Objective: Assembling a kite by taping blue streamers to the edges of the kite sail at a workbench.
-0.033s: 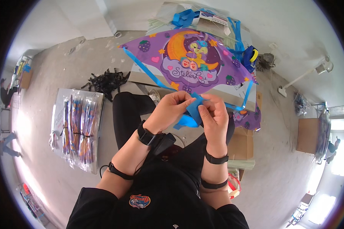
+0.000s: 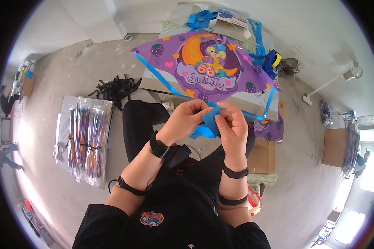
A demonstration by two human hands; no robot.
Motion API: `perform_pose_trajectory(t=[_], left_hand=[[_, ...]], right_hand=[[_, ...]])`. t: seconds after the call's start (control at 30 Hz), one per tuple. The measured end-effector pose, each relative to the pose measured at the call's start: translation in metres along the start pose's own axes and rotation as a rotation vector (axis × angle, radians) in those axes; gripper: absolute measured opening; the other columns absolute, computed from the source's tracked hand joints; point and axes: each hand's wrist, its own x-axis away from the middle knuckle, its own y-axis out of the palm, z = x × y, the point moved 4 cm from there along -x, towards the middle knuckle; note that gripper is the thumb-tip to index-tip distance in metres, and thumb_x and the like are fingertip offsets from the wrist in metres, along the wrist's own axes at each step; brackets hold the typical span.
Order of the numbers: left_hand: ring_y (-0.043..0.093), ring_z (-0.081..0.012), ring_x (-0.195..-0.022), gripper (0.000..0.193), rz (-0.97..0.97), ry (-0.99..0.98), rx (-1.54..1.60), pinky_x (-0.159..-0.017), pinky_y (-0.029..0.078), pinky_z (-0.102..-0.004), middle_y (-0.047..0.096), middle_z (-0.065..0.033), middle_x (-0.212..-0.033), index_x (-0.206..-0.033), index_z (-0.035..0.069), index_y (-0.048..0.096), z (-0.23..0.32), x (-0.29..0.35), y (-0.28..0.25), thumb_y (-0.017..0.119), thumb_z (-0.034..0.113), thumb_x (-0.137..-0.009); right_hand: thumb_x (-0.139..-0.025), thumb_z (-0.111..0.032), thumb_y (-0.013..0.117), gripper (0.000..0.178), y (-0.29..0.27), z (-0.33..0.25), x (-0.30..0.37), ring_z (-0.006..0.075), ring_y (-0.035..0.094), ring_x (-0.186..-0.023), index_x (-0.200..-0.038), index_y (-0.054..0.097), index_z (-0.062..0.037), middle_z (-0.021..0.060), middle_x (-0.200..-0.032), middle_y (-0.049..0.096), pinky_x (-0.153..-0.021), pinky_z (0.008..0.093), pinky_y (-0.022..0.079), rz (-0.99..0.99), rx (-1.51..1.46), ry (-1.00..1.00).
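Over my lap, a piece of blue ribbon point(image 2: 210, 119) is pinched between both hands, with a loop of it hanging below my fingers. My left hand point(image 2: 188, 120) grips it from the left with thumb and fingertips. From the other side my right hand point(image 2: 233, 126) pinches it, thumb pressed against the ribbon. Just beyond my hands lies a purple kite point(image 2: 160, 68) printed with a cartoon figure, an orange moon, stars and berries. Blue strips run from its left and right corners toward my hands; whether they join the held piece is hidden by my fingers.
A blue tape dispenser point(image 2: 271, 64) stands at the kite's right. More blue ribbon point(image 2: 199, 20) and thin pale sticks point(image 2: 170, 27) lie behind. Black straps point(image 2: 117, 89) are heaped on the floor at left, near plastic-wrapped bundles point(image 2: 87, 141). A cardboard box point(image 2: 262, 155) sits by my right leg.
The ribbon between my fingers has shifted slightly, and its hanging loop lies a little differently. My right fingertips have moved a touch; the kite is still.
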Motion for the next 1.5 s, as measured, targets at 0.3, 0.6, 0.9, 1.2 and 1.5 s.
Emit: perform_pose_trajectory(t=[0.3, 0.6, 0.9, 1.2, 1.5], left_hand=[[0.051, -0.0029, -0.077, 0.023, -0.073, -0.092, 0.042, -0.069, 0.041, -0.0196, 0.057, 0.0037, -0.082, -0.085, 0.005, 0.061, -0.001, -0.008, 0.004, 0.063, 0.028, -0.091], [0.045, -0.0013, -0.072, 0.019, -0.097, -0.135, 0.029, -0.065, 0.037, -0.0183, 0.052, 0.0071, -0.075, -0.078, 0.007, 0.058, -0.028, -0.022, 0.008, 0.063, 0.02, -0.091], [0.042, -0.0007, -0.068, 0.02, -0.048, -0.095, -0.123, -0.059, 0.035, -0.0175, 0.05, 0.0078, -0.074, -0.08, 0.005, 0.056, -0.064, -0.059, 0.0, 0.06, 0.019, -0.093], [0.048, -0.0062, -0.065, 0.016, -0.073, -0.158, -0.533, -0.054, 0.039, -0.0235, 0.053, -0.0006, -0.07, -0.081, 0.0, 0.059, -0.097, -0.093, -0.022, 0.065, 0.015, -0.087], [0.055, -0.02, -0.062, 0.018, -0.176, -0.154, -0.933, -0.057, 0.043, -0.0326, 0.058, -0.0107, -0.07, -0.082, 0.0, 0.061, -0.17, -0.119, -0.061, 0.067, 0.017, -0.082]], right_hand=[[-0.092, -0.009, 0.06, 0.008, -0.002, -0.008, -0.012, 0.0023, 0.042, -0.065, -0.091, 0.06, -0.0016, -0.0062, -0.074, 0.051, -0.057, 0.0177, 0.035, -0.143, 0.092, 0.016], [-0.092, -0.009, 0.059, 0.007, -0.022, 0.013, -0.015, 0.0021, 0.042, -0.067, -0.09, 0.059, -0.0023, -0.0065, -0.074, 0.05, -0.06, 0.0172, 0.035, -0.117, 0.044, 0.092], [-0.091, -0.004, 0.06, 0.008, -0.034, 0.046, -0.036, 0.0035, 0.047, -0.068, -0.098, 0.059, -0.001, -0.002, -0.078, 0.057, -0.06, 0.0182, 0.039, -0.024, -0.029, 0.111], [-0.088, 0.0, 0.061, 0.013, -0.051, 0.094, -0.056, 0.0058, 0.052, -0.067, -0.101, 0.063, -0.0016, -0.0007, -0.082, 0.062, -0.06, 0.0192, 0.043, -0.15, 0.181, 0.177], [-0.087, -0.002, 0.063, 0.004, -0.091, 0.155, -0.063, 0.0069, 0.053, -0.082, -0.091, 0.063, -0.0014, -0.0011, -0.082, 0.057, -0.073, 0.0225, 0.043, 0.004, 0.363, -0.025]])
